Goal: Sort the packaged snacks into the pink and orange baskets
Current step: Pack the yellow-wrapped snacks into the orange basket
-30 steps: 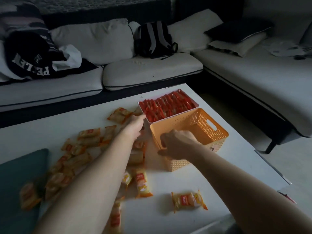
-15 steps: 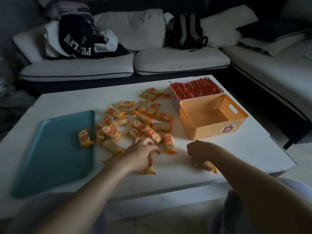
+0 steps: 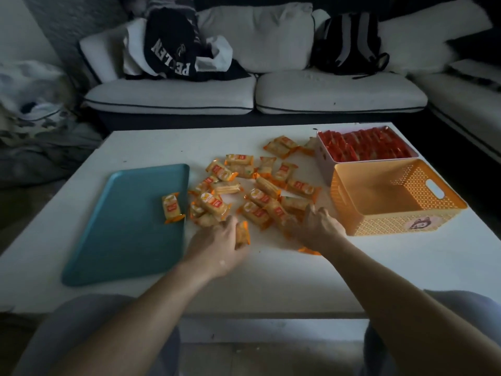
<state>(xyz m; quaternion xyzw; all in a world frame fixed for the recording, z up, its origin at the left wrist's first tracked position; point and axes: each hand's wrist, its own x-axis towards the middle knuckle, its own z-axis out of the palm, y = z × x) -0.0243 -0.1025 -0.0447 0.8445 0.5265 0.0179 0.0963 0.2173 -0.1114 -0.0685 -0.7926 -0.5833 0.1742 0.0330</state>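
Counter (image 3: 271, 289): loose snack packets (image 3: 260, 191) heaped at centre. Orange basket (image 3: 401, 226) stands at 3 o'clock of the heap. Pink basket (image 3: 324, 164), at 2 o'clock, touches the orange one and is packed with red packets (image 3: 366, 147). Blue tray (image 3: 122, 234) at 9 o'clock carries a lone packet (image 3: 171, 207). Left hand (image 3: 217, 248): grip clenched round a near packet (image 3: 242, 234) at 6 o'clock. Right hand (image 3: 317, 229) lies on the heap's 5 o'clock edge; whether its grip is clenched or released cannot be told.

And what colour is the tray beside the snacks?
Teal, plain; the tray shows best in the head view.
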